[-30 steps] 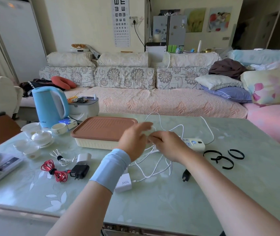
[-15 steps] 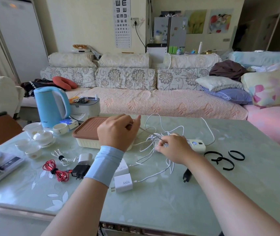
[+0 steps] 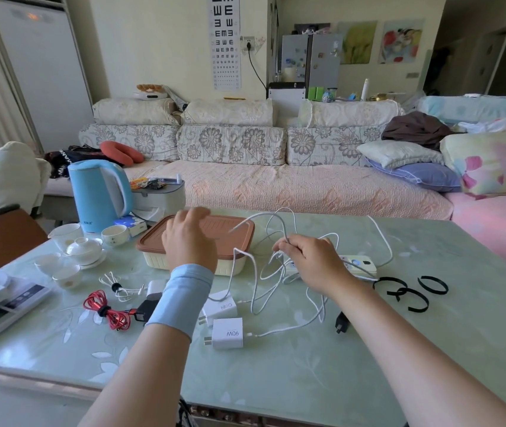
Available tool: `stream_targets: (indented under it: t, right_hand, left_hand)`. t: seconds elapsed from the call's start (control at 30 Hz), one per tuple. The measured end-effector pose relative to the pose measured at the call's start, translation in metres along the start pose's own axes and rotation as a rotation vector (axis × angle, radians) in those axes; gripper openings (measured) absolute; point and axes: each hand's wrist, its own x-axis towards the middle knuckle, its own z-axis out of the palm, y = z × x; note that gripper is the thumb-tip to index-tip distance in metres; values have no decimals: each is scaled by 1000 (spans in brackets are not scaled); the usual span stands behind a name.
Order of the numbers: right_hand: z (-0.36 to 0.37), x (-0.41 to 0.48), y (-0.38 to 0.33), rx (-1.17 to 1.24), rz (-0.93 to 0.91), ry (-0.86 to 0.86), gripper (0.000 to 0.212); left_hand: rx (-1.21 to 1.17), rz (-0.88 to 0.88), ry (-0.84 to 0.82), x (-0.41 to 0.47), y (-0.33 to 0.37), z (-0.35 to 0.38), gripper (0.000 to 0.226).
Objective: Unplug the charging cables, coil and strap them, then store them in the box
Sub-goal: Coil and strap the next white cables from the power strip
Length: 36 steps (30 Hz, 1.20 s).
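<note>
left hand [image 3: 188,241] shifted left since 0.5 s ago, now over box [image 3: 230,231] lid, fingers loose | right hand [image 3: 310,260] pinching white cable [image 3: 256,291] beside power strip [image 3: 362,263] | cable tangled, uncoiled, on table [image 3: 307,365]

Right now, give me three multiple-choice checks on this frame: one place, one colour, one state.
1. Where do the black straps lie?
A. On the table, right of the power strip
B. Among the teacups
C. On the sofa
2. What colour is the lid of the box?
A. Blue
B. Brown
C. Black
3. What is the right hand doing?
A. Lying flat on the table
B. Gripping the kettle
C. Pinching a white cable

Answers: 1 A, the straps sit on the tabletop past the strip's right end. 2 B, the lid is reddish brown over a cream base. 3 C, its fingers are curled round a cable loop.
</note>
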Motion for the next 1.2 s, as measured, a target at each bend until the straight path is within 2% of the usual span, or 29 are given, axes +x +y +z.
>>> stream_targets:
  t: [0.1,0.13,0.2,0.27,0.33,0.4,0.47,0.57,0.63,0.7,0.83,0.93,0.97,1.07,1.13,1.2]
  right_hand:
    - [3,-1,-4,-130,-18,-88,30]
    - [5,-2,-4,-167,-29,-118,29]
    - [6,-4,-6,-122,-50,-152,28]
    - [5,-6,-10,-94,-72,-143,33]
    - [6,-6,-7,-99,-82,-96,31]
    - [7,-7,0,-65,-53,-89,39]
    - [8,-9,5,-37,-4,-117,47]
    - [9,-8,12,-65,71,-153,43]
    - [9,-9,21,-195,108,-182,24]
    - [8,-10,30,-201,158,-194,7]
    - [4,-8,36,-156,212,-156,12]
    - [7,-9,41,-215,281,-205,23]
    - [8,-9,43,-214,287,-203,27]
    - [5,-6,39,-170,226,-111,32]
    - [3,-3,31,-113,160,-41,34]
    - [2,-2,26,-62,128,-18,34]
  left_hand:
    - [-273,373,205,-3,31,-24,48]
    - [-310,488,181,-7,42,-27,43]
    - [-310,618,-29,-19,55,-21,37]
    - [-236,607,-340,-33,54,-4,31]
    - [-78,434,-575,-38,50,9,29]
    - [176,222,-734,-35,50,10,28]
    - [359,196,-770,-34,51,7,30]
    - [411,205,-575,-31,50,-3,43]
    - [303,192,-341,-24,46,-10,45]
    - [146,179,-134,-20,39,-14,51]
    - [-151,214,88,-22,34,-15,50]
    - [-504,4,278,-11,33,-20,49]
    - [-554,-23,311,-8,29,-21,49]
    - [-436,-4,249,-4,15,-18,49]
    - [-189,-20,200,-3,6,-12,45]
    - [12,-49,161,-2,2,-6,20]
